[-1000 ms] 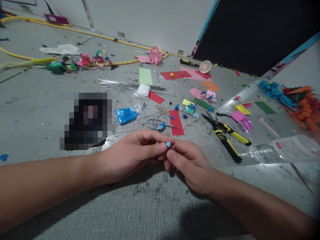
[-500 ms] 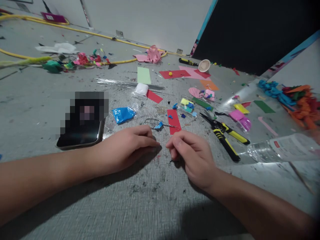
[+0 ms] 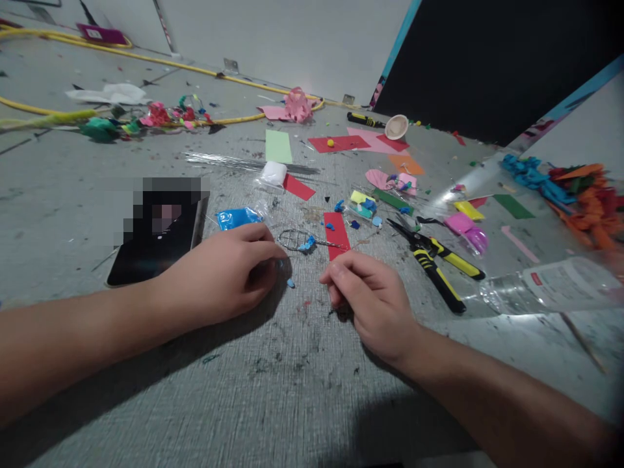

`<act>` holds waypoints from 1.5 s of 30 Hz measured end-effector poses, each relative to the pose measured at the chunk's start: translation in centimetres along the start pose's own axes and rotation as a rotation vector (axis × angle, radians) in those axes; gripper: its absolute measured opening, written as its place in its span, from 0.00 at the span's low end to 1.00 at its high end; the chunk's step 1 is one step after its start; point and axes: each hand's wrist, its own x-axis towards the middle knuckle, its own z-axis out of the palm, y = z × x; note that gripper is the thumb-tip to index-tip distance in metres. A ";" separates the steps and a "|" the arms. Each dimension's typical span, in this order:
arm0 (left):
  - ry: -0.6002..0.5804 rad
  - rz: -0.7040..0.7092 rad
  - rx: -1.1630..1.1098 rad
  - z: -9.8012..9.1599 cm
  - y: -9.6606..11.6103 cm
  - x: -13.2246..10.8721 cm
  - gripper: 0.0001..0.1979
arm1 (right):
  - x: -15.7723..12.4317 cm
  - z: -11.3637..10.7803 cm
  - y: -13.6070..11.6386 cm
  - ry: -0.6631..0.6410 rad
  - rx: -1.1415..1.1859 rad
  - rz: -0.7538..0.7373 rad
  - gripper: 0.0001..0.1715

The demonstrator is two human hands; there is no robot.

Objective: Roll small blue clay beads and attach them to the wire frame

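Observation:
My left hand (image 3: 227, 273) is low over the grey surface, fingers curled inward with the tips pointing down. A small light-blue bit (image 3: 291, 283) lies just right of its fingertips. My right hand (image 3: 373, 302) is closed in a pinch beside it, and whatever may be between thumb and fingers is hidden. Just beyond both hands lies a twisted wire loop (image 3: 292, 240) with a blue clump (image 3: 307, 244) on it. Its wire tail crosses a red paper strip (image 3: 336, 227). Behind my left hand is a blue clay packet (image 3: 238, 218).
A phone (image 3: 160, 250) lies left of my left hand. Yellow-black pliers (image 3: 431, 260) and a clear bottle (image 3: 550, 286) lie to the right. Farther back are thin metal wires (image 3: 224, 160), coloured paper pieces, a white packet (image 3: 273, 173) and a yellow cable (image 3: 170, 62).
My left hand has moved left, away from my right hand, and its fingers have curled more. The light-blue bit now shows on the surface. My right hand has barely moved.

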 end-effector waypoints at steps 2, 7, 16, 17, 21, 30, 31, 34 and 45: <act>-0.008 0.024 0.016 0.1 -0.1 -0.1 0.16 | -0.1 0.0 0.0 -0.008 -0.020 0.002 0.12; 0.017 0.007 -0.012 0.0 -0.1 0.2 0.14 | 0.0 -0.1 0.1 -0.030 -0.056 -0.031 0.11; 0.008 -0.208 -0.667 -0.9 2.6 0.7 0.10 | 0.2 0.0 0.0 -0.024 -0.357 -0.400 0.08; -0.016 -0.224 -0.712 -0.9 2.8 0.6 0.10 | 0.2 0.0 -0.1 -0.034 -0.389 -0.465 0.09; -0.042 -0.220 -0.813 -0.9 3.2 0.4 0.10 | 0.4 0.0 0.0 -0.044 -0.459 -0.577 0.06; -0.114 -0.370 -1.067 -0.8 4.0 0.2 0.13 | 0.3 -0.1 -0.5 -0.037 -0.484 -0.614 0.07; -0.124 -0.401 -1.118 -0.8 4.2 0.1 0.14 | 0.3 -0.1 -0.7 -0.027 -0.484 -0.620 0.07; -0.122 -0.431 -1.213 -0.9 4.5 -0.2 0.11 | 0.1 -0.1 -0.9 -0.014 -0.504 -0.642 0.06; -0.108 -0.370 -1.145 -0.9 4.3 0.1 0.10 | 0.1 0.0 -0.8 -0.045 -0.526 -0.625 0.07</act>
